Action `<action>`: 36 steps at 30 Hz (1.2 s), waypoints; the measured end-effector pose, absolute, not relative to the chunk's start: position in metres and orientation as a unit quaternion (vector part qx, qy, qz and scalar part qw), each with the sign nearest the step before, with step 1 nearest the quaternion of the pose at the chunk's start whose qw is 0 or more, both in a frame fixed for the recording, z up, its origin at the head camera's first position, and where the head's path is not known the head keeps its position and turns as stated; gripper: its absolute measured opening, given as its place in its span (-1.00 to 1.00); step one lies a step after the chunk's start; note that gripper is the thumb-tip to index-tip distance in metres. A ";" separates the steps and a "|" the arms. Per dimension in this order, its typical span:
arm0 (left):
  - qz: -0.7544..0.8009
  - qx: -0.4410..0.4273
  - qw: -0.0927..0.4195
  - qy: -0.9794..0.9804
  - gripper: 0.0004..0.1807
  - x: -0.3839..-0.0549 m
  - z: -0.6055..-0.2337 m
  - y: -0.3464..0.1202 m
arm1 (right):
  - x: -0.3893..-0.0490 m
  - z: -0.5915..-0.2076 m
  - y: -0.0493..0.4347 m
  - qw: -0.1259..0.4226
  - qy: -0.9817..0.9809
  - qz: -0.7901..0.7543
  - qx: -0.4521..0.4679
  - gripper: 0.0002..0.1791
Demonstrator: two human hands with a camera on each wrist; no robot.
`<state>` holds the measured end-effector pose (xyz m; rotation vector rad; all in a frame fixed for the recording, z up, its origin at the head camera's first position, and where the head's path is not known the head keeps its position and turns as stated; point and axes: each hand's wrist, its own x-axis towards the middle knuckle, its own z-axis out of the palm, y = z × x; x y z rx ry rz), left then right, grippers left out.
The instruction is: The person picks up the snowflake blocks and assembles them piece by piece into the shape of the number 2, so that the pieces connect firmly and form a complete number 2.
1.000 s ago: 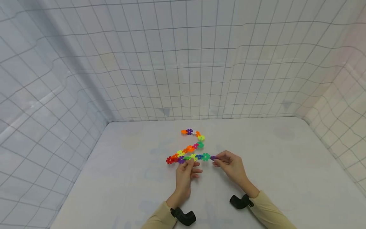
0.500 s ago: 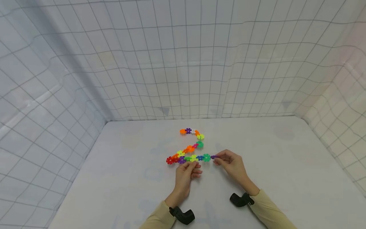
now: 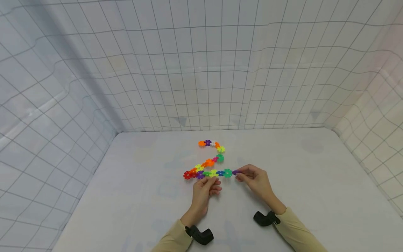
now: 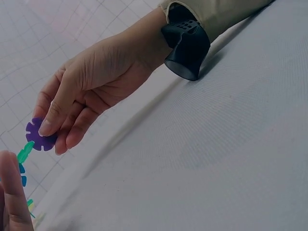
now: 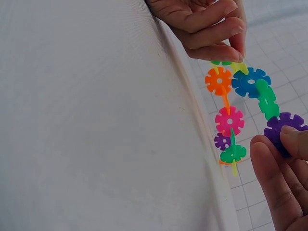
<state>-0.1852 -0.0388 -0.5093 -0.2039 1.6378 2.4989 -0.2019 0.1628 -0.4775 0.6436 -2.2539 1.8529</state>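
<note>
In the head view, a chain of colourful slotted plastic snowflake discs bends into a figure like a 2. My left hand (image 3: 201,194) pinches the bottom row near a yellow disc (image 3: 213,173). To its right follow a blue disc (image 3: 220,173) and a green disc (image 3: 227,173). My right hand (image 3: 256,180) pinches a purple disc (image 3: 235,172) at the row's right end, between thumb and fingers. The right wrist view shows the green disc (image 5: 268,100) set edge-on against the rim of the purple disc (image 5: 279,126).
The chain's upper part, from a red disc (image 3: 187,175) at the left bend up to an orange disc (image 3: 201,143), lies over the white table (image 3: 141,196). Grid-patterned white cloth (image 3: 195,70) encloses the back and sides. Black wrist cameras (image 3: 201,235) sit over the sleeves.
The purple disc and the green disc have shifted very slightly to the right. Both hands keep their pinch, nearly still, and the whole view drifts a little.
</note>
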 end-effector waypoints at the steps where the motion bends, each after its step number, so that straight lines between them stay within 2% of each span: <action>1: 0.832 -0.066 0.075 0.546 -0.61 -0.185 -0.509 -0.039 | -0.202 -0.478 0.163 0.075 -0.750 0.621 0.214 -0.88; 12: 0.832 -0.046 0.084 0.547 -0.63 -0.186 -0.510 -0.039 | -0.204 -0.483 0.162 0.049 -0.744 0.629 0.222 -0.90; 26: 0.833 -0.018 0.157 0.530 -0.57 -0.183 -0.513 -0.039 | -0.201 -0.484 0.158 -0.001 -0.747 0.641 0.175 -0.92; 36: 0.835 -0.045 0.142 0.529 -0.65 -0.181 -0.511 -0.024 | -0.198 -0.485 0.153 0.010 -0.756 0.626 0.189 -0.93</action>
